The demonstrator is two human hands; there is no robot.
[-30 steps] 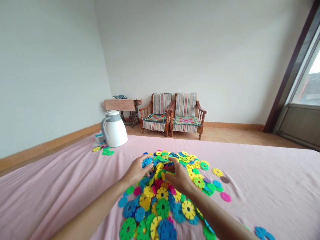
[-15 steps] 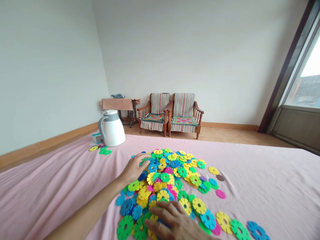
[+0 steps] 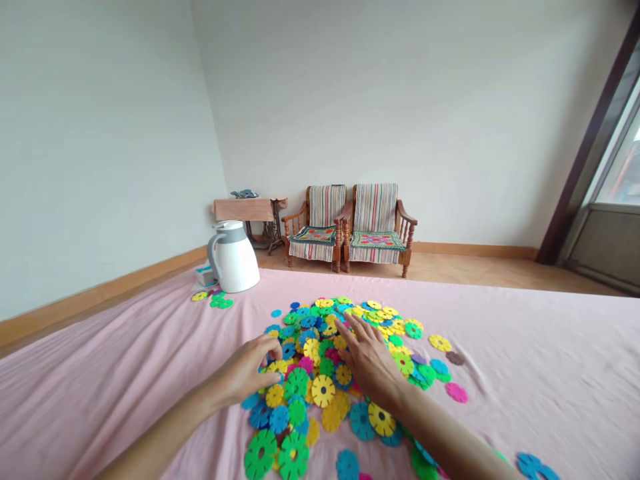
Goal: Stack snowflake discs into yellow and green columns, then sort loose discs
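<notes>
A wide heap of notched plastic discs (image 3: 323, 391) in yellow, green, blue and pink lies on a pink cloth. At the heap's left edge is my left hand (image 3: 246, 371), its fingers curved and the thumb held apart, with no disc seen in its grasp. My right hand (image 3: 369, 355) lies over the upper middle of the heap, fingers stretched forward and spread, palm down. It touches or hovers just over the discs; which of the two I cannot tell. Some discs are hidden beneath this hand and forearm.
A white and grey jug (image 3: 235, 259) stands at the back left, beside a small box (image 3: 205, 276) and a few discs (image 3: 221, 301). Stray discs lie to the right, including a pink disc (image 3: 457, 393). Beyond the cloth (image 3: 530, 360) are two wooden armchairs (image 3: 380, 230).
My right hand has moved forward from the near edge to the upper middle of the heap. My left hand has drawn back toward me. Several discs have shifted, and the view has turned slightly left.
</notes>
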